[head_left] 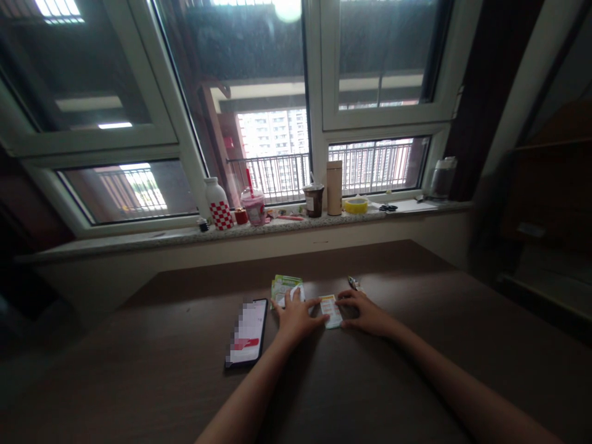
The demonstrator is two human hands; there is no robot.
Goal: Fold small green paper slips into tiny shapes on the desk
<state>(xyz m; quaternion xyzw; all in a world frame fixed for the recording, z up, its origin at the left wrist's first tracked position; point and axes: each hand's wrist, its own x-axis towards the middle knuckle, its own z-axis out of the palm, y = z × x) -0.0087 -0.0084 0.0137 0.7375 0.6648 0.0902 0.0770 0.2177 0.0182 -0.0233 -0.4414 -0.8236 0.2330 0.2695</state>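
A small white packet [330, 311] with printed text and a yellow band lies on the brown table between my two hands. The thumb and index finger of my left hand [296, 316] reach its left edge. The other fingers of that hand are spread over a pile of green packets [287, 282], covering part of it. My right hand [365, 313] rests at the white packet's right edge, its fingers bent and its thumb apart from them. Just beyond the right hand lies a small shiny object [354, 283], partly hidden, whose kind I cannot make out.
A smartphone [247, 333] with a lit screen lies left of my left forearm. Along the windowsill stand a checked bottle [219, 203], a pink drink cup [253, 206], a dark drink cup [313, 201], a tan flask [334, 188], yellow tape [356, 206] and scissors [388, 208].
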